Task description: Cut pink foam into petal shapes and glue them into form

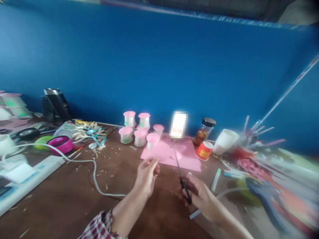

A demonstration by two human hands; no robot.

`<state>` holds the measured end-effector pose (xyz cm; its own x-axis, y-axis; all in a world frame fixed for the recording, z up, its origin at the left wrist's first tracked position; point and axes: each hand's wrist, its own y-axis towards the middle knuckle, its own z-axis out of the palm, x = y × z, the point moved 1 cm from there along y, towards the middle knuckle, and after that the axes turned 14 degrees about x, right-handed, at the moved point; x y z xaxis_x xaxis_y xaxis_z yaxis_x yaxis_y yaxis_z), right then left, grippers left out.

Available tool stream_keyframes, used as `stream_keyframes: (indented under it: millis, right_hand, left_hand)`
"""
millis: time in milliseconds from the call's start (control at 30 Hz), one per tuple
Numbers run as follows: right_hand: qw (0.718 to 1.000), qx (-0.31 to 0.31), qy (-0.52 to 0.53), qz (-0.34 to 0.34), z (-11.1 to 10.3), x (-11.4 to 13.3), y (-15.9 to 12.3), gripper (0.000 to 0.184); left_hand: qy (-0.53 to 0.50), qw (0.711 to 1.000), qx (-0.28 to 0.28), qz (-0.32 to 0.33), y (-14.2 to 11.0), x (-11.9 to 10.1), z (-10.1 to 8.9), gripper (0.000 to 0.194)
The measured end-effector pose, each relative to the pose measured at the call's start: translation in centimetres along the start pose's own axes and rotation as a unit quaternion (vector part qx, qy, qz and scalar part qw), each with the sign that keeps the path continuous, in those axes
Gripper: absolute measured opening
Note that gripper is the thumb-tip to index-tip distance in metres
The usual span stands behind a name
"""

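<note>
My left hand is closed in a pinch at the edge of a rounded piece of pink paper. Black-handled scissors are gripped in my right hand, their blades pointing away from me toward the pink paper. Beneath and behind them lies a larger pink sheet on the brown table. Just left of that sheet stand several small white cups with pink paper discs on top, one of them a cup with a green mark. Blur hides the exact cut edge.
A white cable runs from the power strip toward my left forearm. Right of the sheet are a red paper cup, a dark-lidded jar, a white cup and a glue gun. A bright pixelated patch stands behind the sheet.
</note>
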<state>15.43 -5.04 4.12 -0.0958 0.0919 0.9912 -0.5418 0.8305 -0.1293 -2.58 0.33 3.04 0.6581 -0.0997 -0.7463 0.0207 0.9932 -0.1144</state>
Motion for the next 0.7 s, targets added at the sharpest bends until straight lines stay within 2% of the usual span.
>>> stream_keyframes:
  millis: [167, 267, 700]
  right_hand:
    - [0.998, -0.001, 0.055, 0.042, 1.0, -0.2, 0.0, 0.04]
    - [0.997, 0.011, 0.068, 0.032, 1.1, -0.5, 0.0, 0.046]
    - [0.998, -0.001, 0.038, 0.057, 0.6, -1.2, 0.0, 0.056]
  left_hand:
    - [-0.038, 0.999, 0.012, -0.004, 0.3, -0.3, -0.1, 0.033]
    - [-0.031, 0.999, 0.031, -0.007, 0.0, -0.1, 0.1, 0.032]
    - [0.036, 0.997, 0.046, -0.059, -0.7, 1.8, 0.1, 0.03]
